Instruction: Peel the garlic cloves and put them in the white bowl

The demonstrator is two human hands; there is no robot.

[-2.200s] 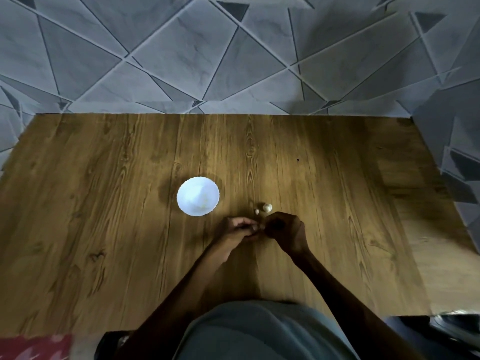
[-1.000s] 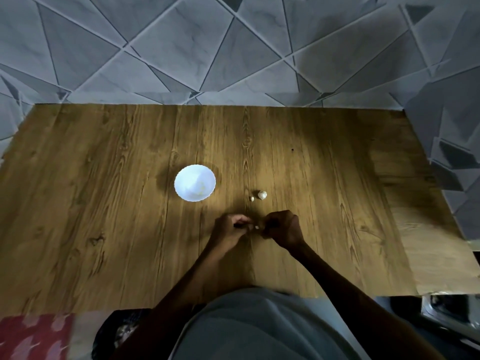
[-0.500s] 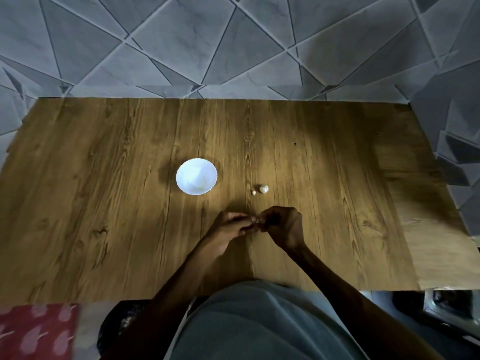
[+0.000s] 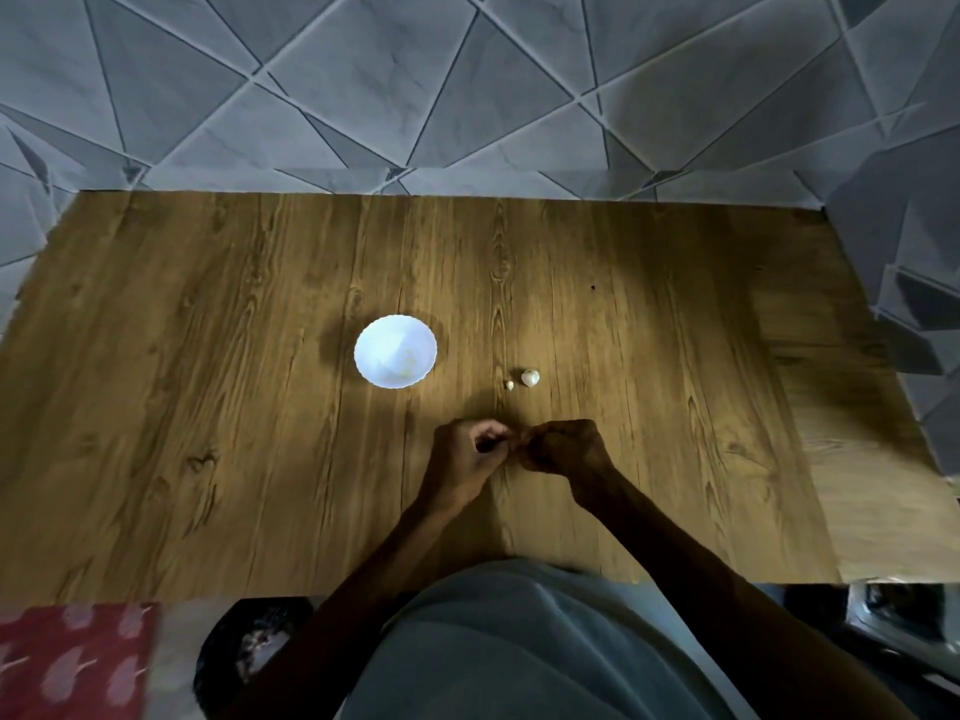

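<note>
Your left hand [image 4: 470, 452] and right hand [image 4: 563, 446], a little apart a second ago, now touch again with fingers curled tight round a garlic clove too hidden to see, so you are still peeling it, while the spare clove [image 4: 530, 378] waits on the table [image 4: 208, 356] near the white bowl [image 4: 395, 350].

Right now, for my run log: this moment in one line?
left hand, right hand touching, contents hidden | white bowl upright | garlic clove on table

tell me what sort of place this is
Probably a home kitchen or dining corner: a brown wood-grain table against a grey triangle-patterned tiled wall, with a small round white bowl and a pale garlic clove on it.
</note>
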